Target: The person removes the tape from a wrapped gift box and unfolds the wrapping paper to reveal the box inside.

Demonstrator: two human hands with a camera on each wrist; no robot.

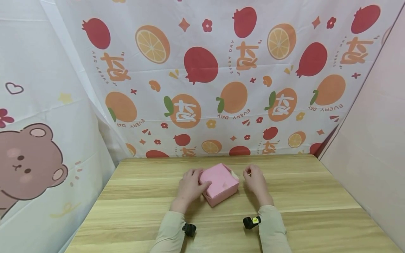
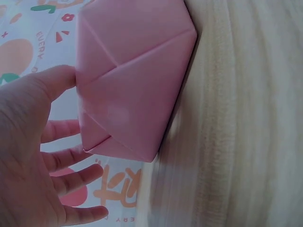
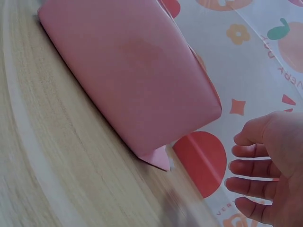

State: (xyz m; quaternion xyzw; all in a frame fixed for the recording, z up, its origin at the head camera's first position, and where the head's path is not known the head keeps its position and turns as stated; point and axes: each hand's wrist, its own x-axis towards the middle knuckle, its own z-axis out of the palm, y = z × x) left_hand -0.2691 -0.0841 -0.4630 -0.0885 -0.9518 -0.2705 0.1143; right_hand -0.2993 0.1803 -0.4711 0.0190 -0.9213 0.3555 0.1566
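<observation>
A box wrapped in pink paper (image 1: 218,181) sits at an angle on the wooden table. My left hand (image 1: 190,186) rests on its left end, thumb over the top edge and the other fingers spread along the side. Folded paper creases (image 2: 118,66) cross that end in the left wrist view. At the right end, a pale patch (image 1: 234,175) shows in the head view, and a loose paper flap (image 3: 158,158) sticks out low in the right wrist view. Just right of the box, apart from it, my right hand (image 1: 255,180) holds nothing, its fingers loosely bent.
The wooden table (image 1: 126,211) runs back to a white curtain (image 1: 202,105) printed with fruit. A cloth with a bear print (image 1: 31,158) hangs on the left, and a plain pale cloth (image 1: 370,140) on the right. Each sleeve carries a small black camera (image 1: 190,229).
</observation>
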